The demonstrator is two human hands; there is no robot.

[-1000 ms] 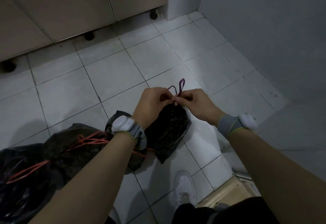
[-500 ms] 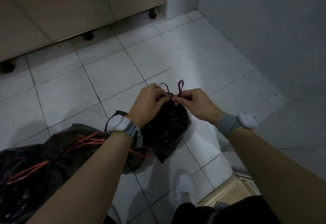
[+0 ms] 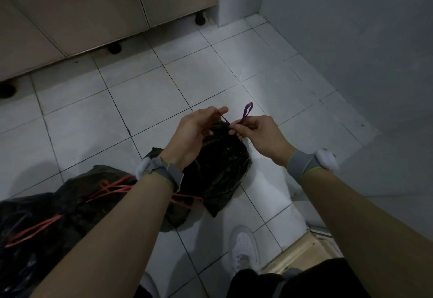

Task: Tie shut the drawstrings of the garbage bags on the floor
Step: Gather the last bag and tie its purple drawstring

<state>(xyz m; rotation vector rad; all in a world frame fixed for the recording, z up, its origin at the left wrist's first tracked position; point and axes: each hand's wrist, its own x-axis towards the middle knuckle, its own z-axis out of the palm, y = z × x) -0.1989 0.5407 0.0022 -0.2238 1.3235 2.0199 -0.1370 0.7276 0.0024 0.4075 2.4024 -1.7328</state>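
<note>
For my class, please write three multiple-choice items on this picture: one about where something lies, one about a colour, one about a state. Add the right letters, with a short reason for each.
1. Where is the bag with the orange string?
A. To the left of the small bag
B. On top of the cabinet
C. Against the right wall

2. What colour is the string on the small bag?
A. Yellow
B. Purple
C. White

3. What is the right hand doing?
A. Resting flat on the floor
B. Holding a shoe
C. Pinching a loop of the string

Answers:
1 A: the bag with the orange string lies on the floor, to the left of the small bag.
2 B: the string at its neck is purple.
3 C: the right hand has its grip shut under the upright loop, while the left hand holds the other end.
</note>
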